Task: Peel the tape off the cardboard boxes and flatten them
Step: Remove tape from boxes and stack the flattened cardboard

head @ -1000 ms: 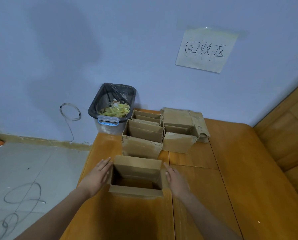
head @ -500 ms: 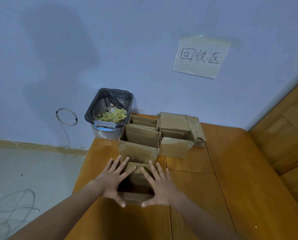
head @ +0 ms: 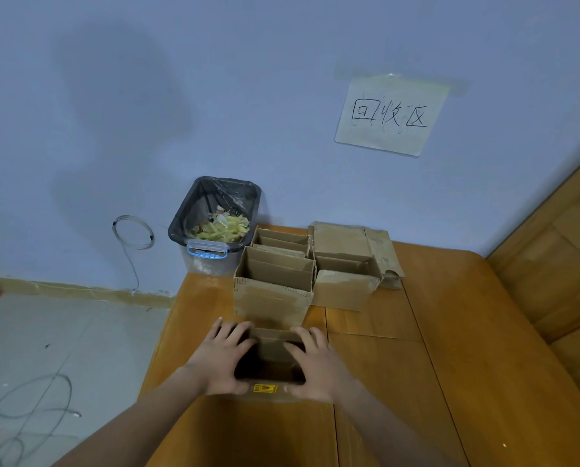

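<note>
The nearest open cardboard box (head: pixel 271 347) stands on the wooden table (head: pixel 433 365), a yellow label (head: pixel 265 388) on its near wall. My left hand (head: pixel 222 361) grips its left side, and my right hand (head: pixel 316 365) grips its right side. On both hands the fingers curl over the top rim and the thumbs press the near wall. Behind it stand three more open boxes: one directly behind (head: pixel 273 293), one to the right (head: pixel 346 286) and one at the back (head: pixel 280 239). I can make out no tape on the held box.
Flattened cardboard (head: pixel 349 238) lies at the back against the wall. A lined bin (head: pixel 214 214) with yellow scraps stands off the table's far left corner. A paper sign (head: pixel 391 112) hangs on the wall, a wire loop (head: pixel 133 230) to the left. Wooden panelling (head: pixel 558 257) borders the right.
My hands went from beside the box, to spread flat over its top, to gripping its two sides. The box opening looks narrower than a second ago.
</note>
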### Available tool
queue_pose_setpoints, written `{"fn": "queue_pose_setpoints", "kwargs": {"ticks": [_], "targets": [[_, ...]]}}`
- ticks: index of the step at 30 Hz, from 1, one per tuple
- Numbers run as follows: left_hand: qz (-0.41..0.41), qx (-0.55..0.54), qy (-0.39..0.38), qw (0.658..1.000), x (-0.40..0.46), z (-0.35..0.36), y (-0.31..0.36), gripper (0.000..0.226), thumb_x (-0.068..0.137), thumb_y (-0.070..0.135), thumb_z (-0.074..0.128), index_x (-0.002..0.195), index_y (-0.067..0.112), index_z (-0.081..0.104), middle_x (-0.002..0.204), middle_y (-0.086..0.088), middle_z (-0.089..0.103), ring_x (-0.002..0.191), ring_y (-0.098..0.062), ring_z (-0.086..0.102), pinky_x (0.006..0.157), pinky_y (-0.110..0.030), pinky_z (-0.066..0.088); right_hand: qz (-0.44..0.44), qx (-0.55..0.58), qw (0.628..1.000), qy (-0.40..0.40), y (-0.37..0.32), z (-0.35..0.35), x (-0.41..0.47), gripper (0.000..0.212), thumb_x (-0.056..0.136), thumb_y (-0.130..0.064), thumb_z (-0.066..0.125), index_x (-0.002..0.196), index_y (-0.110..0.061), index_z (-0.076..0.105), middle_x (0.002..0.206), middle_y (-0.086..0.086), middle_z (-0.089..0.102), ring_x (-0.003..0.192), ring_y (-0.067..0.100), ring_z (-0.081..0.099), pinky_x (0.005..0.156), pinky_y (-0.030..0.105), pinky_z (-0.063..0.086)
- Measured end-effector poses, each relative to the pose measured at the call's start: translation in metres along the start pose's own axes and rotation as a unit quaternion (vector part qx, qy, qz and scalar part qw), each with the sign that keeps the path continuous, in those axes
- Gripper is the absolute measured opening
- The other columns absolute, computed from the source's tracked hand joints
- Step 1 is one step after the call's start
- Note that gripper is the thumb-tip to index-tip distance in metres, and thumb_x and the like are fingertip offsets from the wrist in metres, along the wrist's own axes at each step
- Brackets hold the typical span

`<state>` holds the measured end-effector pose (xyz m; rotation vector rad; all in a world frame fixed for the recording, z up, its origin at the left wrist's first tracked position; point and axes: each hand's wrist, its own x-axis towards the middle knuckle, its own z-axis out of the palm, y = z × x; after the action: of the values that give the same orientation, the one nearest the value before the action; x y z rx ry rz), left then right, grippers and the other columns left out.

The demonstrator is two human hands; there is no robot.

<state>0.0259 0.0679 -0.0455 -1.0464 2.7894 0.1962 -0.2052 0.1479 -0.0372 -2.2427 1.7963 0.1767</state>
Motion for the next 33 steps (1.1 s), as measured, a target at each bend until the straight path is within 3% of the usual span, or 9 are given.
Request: {"fn": "queue_pose_setpoints", "kwargs": {"ticks": [8, 13, 18, 26, 30, 33], "targets": [[-0.022, 0.017, 0.007, 1.0, -0.003, 0.011, 0.011, 0.089, 0.073, 0.079, 0.026, 0.144, 0.027, 0.036, 0.151, -0.004, 0.025, 0.138, -0.025, 0.021, 0.113, -0.049, 0.012, 0.011, -0.006, 0.999, 0.029, -0.008, 0.007, 0.0, 0.071, 0.08, -0.055, 0.05, 0.14, -0.019, 0.039, 0.15, 0.0, 0.015, 0.139, 0.029, 0.005, 0.116, 0.048, 0.012], [-0.022, 0.011, 0.011, 1.0, -0.005, 0.007, 0.012, 0.083, 0.077, 0.076, 0.033, 0.145, 0.028, 0.035, 0.147, 0.0, 0.029, 0.134, -0.022, 0.025, 0.111, -0.045, 0.015, 0.016, 0.027, 0.999, 0.023, -0.009, 0.006, 0.0, 0.071, 0.082, -0.053, 0.053, 0.142, -0.019, 0.036, 0.149, -0.001, 0.015, 0.139, 0.024, 0.009, 0.111, 0.042, 0.031], [-0.018, -0.001, 0.011, 1.0, -0.009, 0.005, 0.012, 0.081, 0.077, 0.078, 0.033, 0.145, 0.032, 0.033, 0.143, 0.004, 0.033, 0.13, -0.019, 0.029, 0.107, -0.041, 0.02, -0.015, 0.014, 1.0, 0.021, -0.002, -0.002, -0.004, 0.077, 0.083, -0.058, 0.054, 0.146, -0.021, 0.032, 0.144, -0.002, 0.025, 0.132, 0.02, 0.021, 0.107, 0.037, 0.033], [-0.02, -0.075, -0.043, 0.996, -0.004, -0.001, 0.013, 0.079, 0.081, 0.076, 0.041, 0.148, 0.039, 0.024, 0.138, 0.007, 0.047, 0.12, -0.015, 0.042, 0.094, -0.034, 0.033, -0.009, 0.105, 0.993, -0.044, 0.008, -0.014, -0.001, 0.08, 0.079, -0.051, 0.062, 0.148, -0.028, 0.029, 0.146, -0.008, 0.035, 0.13, 0.014, 0.032, 0.102, 0.033, 0.037], [-0.026, -0.098, -0.066, 0.993, 0.003, 0.001, 0.013, 0.082, 0.086, 0.072, 0.042, 0.153, 0.035, 0.013, 0.149, 0.004, 0.038, 0.132, -0.019, 0.037, 0.106, -0.039, 0.03, 0.026, 0.126, 0.99, -0.051, 0.01, -0.001, 0.001, 0.08, 0.085, -0.051, 0.057, 0.152, -0.025, 0.021, 0.156, -0.006, 0.021, 0.143, 0.018, 0.017, 0.114, 0.039, 0.027], [-0.05, -0.12, -0.025, 0.991, 0.009, 0.001, 0.009, 0.087, 0.086, 0.072, 0.042, 0.155, 0.03, 0.01, 0.157, 0.004, 0.027, 0.143, -0.017, 0.025, 0.116, -0.04, 0.019, 0.059, 0.119, 0.991, 0.013, 0.011, 0.009, 0.003, 0.075, 0.091, -0.044, 0.054, 0.153, -0.024, 0.016, 0.159, -0.008, 0.014, 0.146, 0.016, 0.01, 0.117, 0.039, 0.023]]}}
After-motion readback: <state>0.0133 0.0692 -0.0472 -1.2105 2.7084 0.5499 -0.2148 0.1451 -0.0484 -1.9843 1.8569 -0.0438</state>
